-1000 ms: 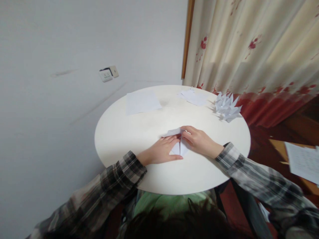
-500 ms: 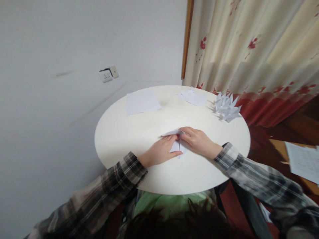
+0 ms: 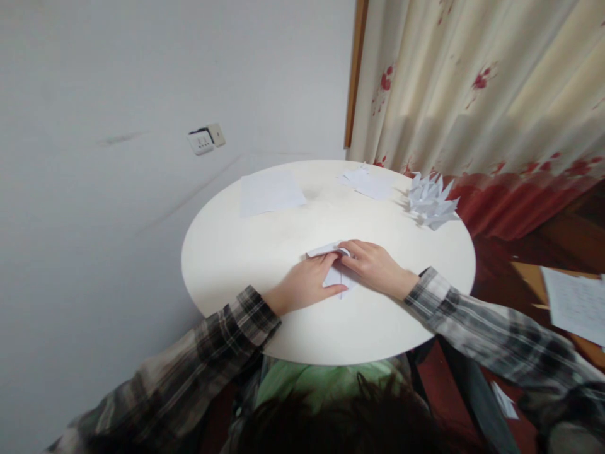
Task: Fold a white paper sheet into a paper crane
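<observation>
A partly folded sheet of white paper (image 3: 334, 277) lies on the white round table (image 3: 246, 252), with a crease line running down its lower part and a raised flap at its far edge. My left hand (image 3: 306, 282) presses on it from the left, thumb stretched along the near part and fingers at the flap. From the right, my right hand (image 3: 375, 265) pinches the flap near its right end. The fingertips of both hands nearly meet at the middle of the paper and partly hide it.
A flat white sheet (image 3: 271, 192) lies at the table's back left, with smaller paper pieces (image 3: 371, 184) at the back. Several folded pointed paper shapes (image 3: 431, 200) stand clustered at the right edge. A wall (image 3: 94, 221) borders the left; a curtain (image 3: 472, 113) hangs behind.
The flap at the far edge of the paper is lifted and curled more visibly. Both hands stay almost in the same place, and the view has shifted slightly.
</observation>
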